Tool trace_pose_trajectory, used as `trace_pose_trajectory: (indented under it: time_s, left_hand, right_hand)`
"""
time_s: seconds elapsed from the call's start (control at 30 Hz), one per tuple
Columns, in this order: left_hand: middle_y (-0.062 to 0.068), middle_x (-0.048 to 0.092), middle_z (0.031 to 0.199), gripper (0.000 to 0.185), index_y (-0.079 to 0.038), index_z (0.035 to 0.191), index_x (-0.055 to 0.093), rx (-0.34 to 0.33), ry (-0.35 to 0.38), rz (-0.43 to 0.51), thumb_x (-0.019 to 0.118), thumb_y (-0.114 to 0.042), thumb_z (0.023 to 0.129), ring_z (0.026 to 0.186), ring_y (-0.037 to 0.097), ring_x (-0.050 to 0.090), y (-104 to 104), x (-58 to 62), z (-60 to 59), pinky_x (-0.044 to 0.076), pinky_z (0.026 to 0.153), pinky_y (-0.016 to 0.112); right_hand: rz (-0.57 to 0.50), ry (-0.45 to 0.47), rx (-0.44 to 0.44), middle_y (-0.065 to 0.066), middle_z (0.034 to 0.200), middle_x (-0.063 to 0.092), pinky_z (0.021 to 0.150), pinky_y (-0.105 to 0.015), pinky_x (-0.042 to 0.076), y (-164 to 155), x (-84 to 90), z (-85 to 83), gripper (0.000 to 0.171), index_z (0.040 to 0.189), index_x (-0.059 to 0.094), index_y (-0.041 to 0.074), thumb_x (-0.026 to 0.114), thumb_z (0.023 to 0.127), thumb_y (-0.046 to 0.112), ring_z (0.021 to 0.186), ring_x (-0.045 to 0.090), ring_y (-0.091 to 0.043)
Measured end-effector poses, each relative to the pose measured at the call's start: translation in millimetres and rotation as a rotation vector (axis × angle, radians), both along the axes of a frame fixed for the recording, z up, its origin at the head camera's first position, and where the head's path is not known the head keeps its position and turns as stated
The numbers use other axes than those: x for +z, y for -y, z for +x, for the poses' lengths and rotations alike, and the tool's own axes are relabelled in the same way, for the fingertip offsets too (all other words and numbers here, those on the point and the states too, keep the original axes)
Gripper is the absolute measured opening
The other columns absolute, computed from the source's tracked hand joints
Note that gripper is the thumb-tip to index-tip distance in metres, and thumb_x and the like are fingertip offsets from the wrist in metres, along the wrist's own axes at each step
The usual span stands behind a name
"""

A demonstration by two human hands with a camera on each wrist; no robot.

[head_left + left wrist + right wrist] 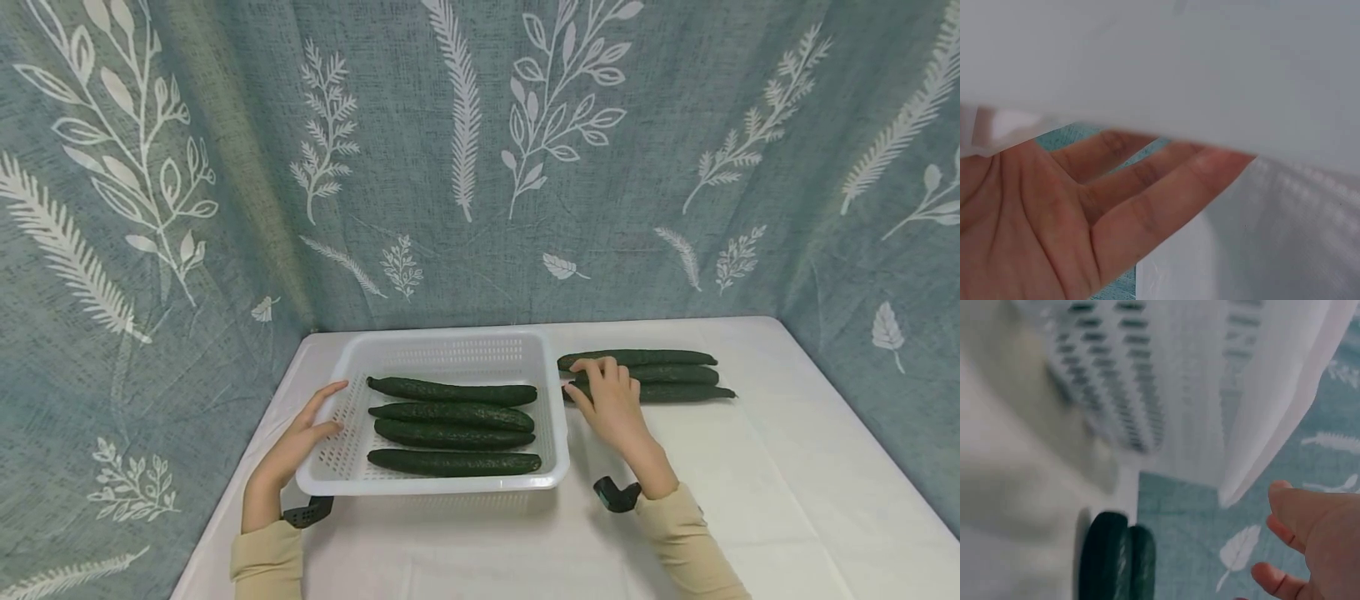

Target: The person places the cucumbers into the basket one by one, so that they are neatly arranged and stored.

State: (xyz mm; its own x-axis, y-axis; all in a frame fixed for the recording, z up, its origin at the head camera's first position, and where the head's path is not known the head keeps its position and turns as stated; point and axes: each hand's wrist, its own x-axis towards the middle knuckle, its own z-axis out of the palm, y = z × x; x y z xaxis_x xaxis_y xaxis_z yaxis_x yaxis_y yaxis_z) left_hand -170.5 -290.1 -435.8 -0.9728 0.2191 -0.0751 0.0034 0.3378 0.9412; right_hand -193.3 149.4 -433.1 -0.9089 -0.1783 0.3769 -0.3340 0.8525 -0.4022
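Note:
My left hand is at the left rim of a white plastic basket, its thumb and fingers spread. In the left wrist view the fingers are nearly straight, and the pale basket edge hides their tips. Inside the basket several dark green cucumbers lie side by side, lengthwise. To its right, my right hand reaches over three cucumbers on the table, covering their left ends in the head view. Its fingers are parted and loosely bent, with nothing between them in the right wrist view.
A white cloth covers the table. Blue-green curtains with white leaf prints hang behind it and at both sides. The basket's right wall stands close beside the right hand. A dark wrist device sits at each wrist.

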Motion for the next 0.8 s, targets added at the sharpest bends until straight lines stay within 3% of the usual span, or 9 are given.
trace_pose_trajectory:
  time_s: [0.53,0.8]
  left_hand:
    - [0.019,0.018,0.139,0.062,-0.024,0.139,0.018,-0.005,-0.004,-0.017,0.044,-0.006,0.086,0.113,0.039,0.034,1,-1.1,-1.5,0.044,0.073,0.035]
    - [0.018,0.018,0.139,0.061,-0.025,0.139,0.018,0.003,0.021,0.001,0.042,-0.005,0.086,0.112,0.040,0.035,1,-1.9,-1.8,0.046,0.071,0.038]
  right_hand:
    - [0.055,0.007,0.005,-0.015,0.111,0.039,0.081,-0.049,0.023,-55,-35.3,-11.7,0.036,0.116,0.046,0.020,0.054,0.085,0.035,0.094,0.035,-0.032]
    - [0.058,0.064,-0.009,-0.018,0.117,0.037,0.086,-0.055,0.018,-80,-46.0,-16.0,0.037,0.116,0.047,0.018,0.055,0.084,0.035,0.103,0.031,-0.038]
